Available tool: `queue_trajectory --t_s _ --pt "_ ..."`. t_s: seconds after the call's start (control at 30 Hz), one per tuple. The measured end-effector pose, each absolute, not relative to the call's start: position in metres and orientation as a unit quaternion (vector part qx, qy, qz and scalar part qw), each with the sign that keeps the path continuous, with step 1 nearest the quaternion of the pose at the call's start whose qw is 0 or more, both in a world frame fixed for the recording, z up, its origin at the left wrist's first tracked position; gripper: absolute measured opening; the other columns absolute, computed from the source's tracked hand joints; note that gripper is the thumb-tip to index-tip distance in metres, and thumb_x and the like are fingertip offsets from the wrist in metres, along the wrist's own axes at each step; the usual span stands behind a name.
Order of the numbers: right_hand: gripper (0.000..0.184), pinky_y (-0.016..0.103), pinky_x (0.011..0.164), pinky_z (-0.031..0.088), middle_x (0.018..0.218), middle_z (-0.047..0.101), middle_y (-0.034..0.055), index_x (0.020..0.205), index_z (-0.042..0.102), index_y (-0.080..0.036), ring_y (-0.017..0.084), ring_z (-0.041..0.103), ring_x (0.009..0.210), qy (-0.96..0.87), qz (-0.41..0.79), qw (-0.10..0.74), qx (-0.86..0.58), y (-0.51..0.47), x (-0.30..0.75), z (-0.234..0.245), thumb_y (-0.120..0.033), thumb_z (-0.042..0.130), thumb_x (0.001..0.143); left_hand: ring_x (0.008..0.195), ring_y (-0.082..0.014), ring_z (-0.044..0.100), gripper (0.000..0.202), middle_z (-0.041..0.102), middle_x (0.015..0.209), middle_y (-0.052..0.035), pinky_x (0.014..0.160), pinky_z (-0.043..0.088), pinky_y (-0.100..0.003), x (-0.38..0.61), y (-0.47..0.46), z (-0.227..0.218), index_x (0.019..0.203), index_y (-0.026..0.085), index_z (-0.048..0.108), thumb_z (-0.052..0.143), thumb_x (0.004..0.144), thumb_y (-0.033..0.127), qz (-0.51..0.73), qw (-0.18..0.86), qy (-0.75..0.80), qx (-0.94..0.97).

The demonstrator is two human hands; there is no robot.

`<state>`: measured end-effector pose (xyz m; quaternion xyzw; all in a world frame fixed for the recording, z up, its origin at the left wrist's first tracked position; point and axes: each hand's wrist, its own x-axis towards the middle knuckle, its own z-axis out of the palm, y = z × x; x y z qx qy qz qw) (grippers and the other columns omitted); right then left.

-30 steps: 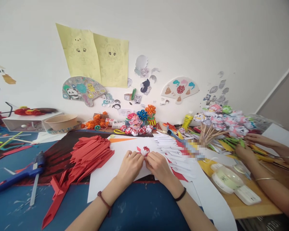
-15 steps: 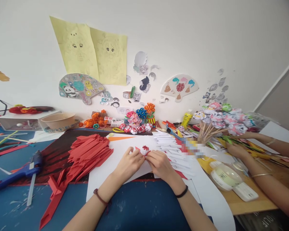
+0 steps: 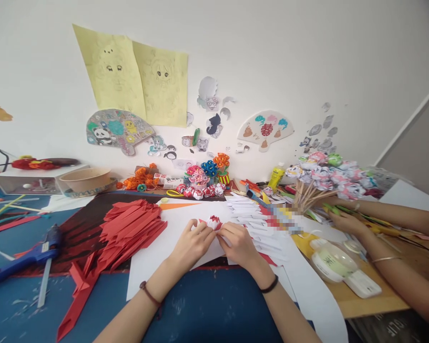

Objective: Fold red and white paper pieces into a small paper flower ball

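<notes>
A small red and white paper flower (image 3: 213, 222) is pinched between both hands over the white paper sheet (image 3: 153, 267). My left hand (image 3: 193, 240) is closed on its left side, and my right hand (image 3: 237, 243) grips it from the right, with the fingertips of both nearly meeting under the petals. The flower's underside is hidden by my fingers. Left of my hands lies a fanned pile of folded red paper strips (image 3: 132, 233). Folded white paper pieces (image 3: 248, 219) are spread just beyond my right hand.
A blue glue gun (image 3: 39, 255) lies at the left. Finished paper flowers (image 3: 329, 176) on sticks stand at the back right. A co-worker's hands (image 3: 346, 221) work near a clear jar (image 3: 331, 262) and a white device (image 3: 362, 284). A beige bowl (image 3: 86, 180) stands at the back left.
The flower has tilted in my fingers, so more of its white and red petals show. My hands stay nearly in place. The co-worker's nearer hand has shifted slightly left.
</notes>
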<state>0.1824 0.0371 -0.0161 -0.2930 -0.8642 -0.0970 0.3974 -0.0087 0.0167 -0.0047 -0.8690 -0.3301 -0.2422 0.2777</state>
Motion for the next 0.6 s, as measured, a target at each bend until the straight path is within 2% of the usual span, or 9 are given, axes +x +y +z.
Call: queue_trajectory --t_s 0.27,0.47,0.6 --pt "0.022 0.031 0.065 0.045 0.076 0.063 0.0066 0.083 0.064 -0.018 0.019 0.058 0.073 -0.863 -0.071 0.407 -0.290 0.036 0.182 -0.014 -0.017 0.047 0.097 0.084 -0.0197 0.051 0.024 0.063 0.086 -0.0052 0.079 0.033 -0.037 -0.009 0.016 -0.005 0.093 0.015 0.058 0.036 0.101 0.010 -0.230 0.322 -0.321 -0.861" --pt "0.028 0.031 0.061 0.041 0.071 0.060 0.0058 0.075 0.060 -0.018 0.018 0.052 0.067 -0.877 -0.088 0.380 -0.279 0.035 0.181 -0.016 -0.011 0.042 0.095 0.079 -0.0204 0.048 0.024 0.056 0.077 -0.0044 0.080 0.034 -0.037 -0.010 0.014 0.003 0.082 0.014 0.056 0.040 0.098 0.008 -0.194 0.351 -0.275 -0.874" --pt "0.031 0.032 0.059 0.039 0.068 0.056 0.0052 0.069 0.056 -0.018 0.018 0.048 0.065 -0.884 -0.082 0.378 -0.264 0.035 0.182 -0.016 -0.009 0.040 0.094 0.078 -0.0209 0.047 0.025 0.055 0.077 -0.0054 0.078 0.034 -0.037 -0.010 0.014 0.010 0.082 0.014 0.057 0.038 0.098 0.007 -0.178 0.375 -0.244 -0.876"
